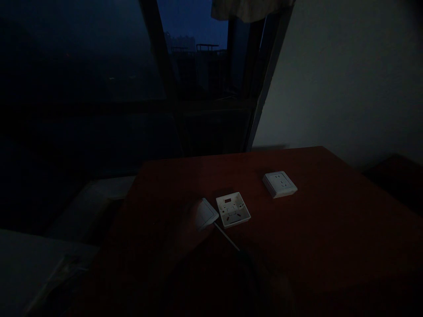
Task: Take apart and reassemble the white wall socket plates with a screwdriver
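The room is very dark. My left hand [191, 226] is closed around a white socket faceplate [206, 213], which is tilted above the table. In my right hand [264, 275], a dim shape at the lower middle, is a screwdriver whose thin metal shaft [226, 237] points up and left. Its tip meets the lower right corner of the faceplate. Just right of the faceplate lies an open white back box [233, 210], its hollow side up, with slots and screw holes inside. The fingers of my right hand are mostly lost in shadow.
A complete white wall socket [280, 184] sits farther back to the right on the reddish-brown table [317, 211]. Behind the table are a dark window [205, 79] and a pale wall [337, 75]. A light-coloured surface [42, 259] lies low at the left.
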A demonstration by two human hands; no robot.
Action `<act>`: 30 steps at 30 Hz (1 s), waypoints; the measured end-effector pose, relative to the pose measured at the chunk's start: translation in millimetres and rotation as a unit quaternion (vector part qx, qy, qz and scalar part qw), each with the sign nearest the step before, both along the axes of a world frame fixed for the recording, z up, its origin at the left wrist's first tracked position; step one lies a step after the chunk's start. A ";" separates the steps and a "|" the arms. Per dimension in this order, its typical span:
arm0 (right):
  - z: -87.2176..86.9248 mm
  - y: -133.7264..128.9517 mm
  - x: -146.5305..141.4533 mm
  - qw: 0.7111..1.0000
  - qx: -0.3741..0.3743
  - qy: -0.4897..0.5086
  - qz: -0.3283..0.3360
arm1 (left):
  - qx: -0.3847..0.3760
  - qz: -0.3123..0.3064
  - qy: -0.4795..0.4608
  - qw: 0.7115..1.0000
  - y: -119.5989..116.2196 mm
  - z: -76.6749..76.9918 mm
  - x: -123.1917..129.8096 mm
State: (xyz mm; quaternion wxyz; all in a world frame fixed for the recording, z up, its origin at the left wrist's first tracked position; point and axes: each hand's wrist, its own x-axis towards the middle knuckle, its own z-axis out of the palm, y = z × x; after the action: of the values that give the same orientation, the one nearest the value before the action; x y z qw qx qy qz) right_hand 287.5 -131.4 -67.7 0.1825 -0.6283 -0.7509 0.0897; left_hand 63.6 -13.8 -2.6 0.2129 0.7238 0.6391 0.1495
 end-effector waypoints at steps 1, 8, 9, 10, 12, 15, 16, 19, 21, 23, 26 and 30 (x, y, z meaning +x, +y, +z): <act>1.6 1.0 -0.3 1.000 -0.003 0.009 0.003 | 0.001 -0.006 -0.002 1.000 0.0 -0.5 -0.7; 16.0 8.6 -5.4 0.997 -0.061 0.041 -0.019 | 0.005 -0.018 -0.004 1.000 1.5 -6.9 -5.0; 19.7 10.1 -6.2 0.995 -0.082 0.042 -0.022 | 0.005 -0.017 -0.004 1.000 1.8 -8.1 -5.4; 23.6 11.9 -6.9 0.993 -0.106 0.044 -0.024 | 0.005 -0.018 -0.003 1.000 2.2 -9.4 -5.7; 31.4 15.4 -7.5 0.988 -0.144 0.055 -0.021 | 0.009 -0.017 0.000 1.000 3.0 -11.6 -6.3; 38.9 18.9 -6.8 0.986 -0.152 0.072 -0.001 | 0.019 -0.024 0.004 1.000 3.8 -13.0 -6.8; 39.7 19.4 -6.4 0.987 -0.146 0.068 0.002 | 0.021 -0.023 0.008 0.999 3.9 -12.7 -6.7; 38.0 18.9 -5.6 0.992 -0.125 0.023 0.003 | 0.029 -0.021 0.018 0.999 3.1 -9.9 -5.0; 35.6 18.4 -5.8 0.994 -0.105 -0.006 0.008 | 0.032 -0.026 0.013 0.999 2.0 -7.5 -2.7; 34.2 18.4 -6.3 0.996 -0.091 -0.014 0.014 | 0.028 -0.033 0.004 0.999 1.1 -5.6 -0.3; 34.2 18.4 -5.4 0.996 -0.093 0.002 0.012 | 0.020 -0.030 0.000 0.999 1.4 -4.5 1.2; 31.6 14.7 1.8 0.996 -0.090 0.023 0.018 | 0.012 -0.017 -0.005 1.000 2.6 -5.1 -0.1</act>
State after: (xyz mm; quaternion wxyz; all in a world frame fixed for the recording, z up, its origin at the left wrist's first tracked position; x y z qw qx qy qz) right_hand 289.3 -116.7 -36.1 0.1412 -0.6263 -0.7465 0.1746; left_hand 63.5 -11.2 -7.6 0.2102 0.7362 0.6238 0.1571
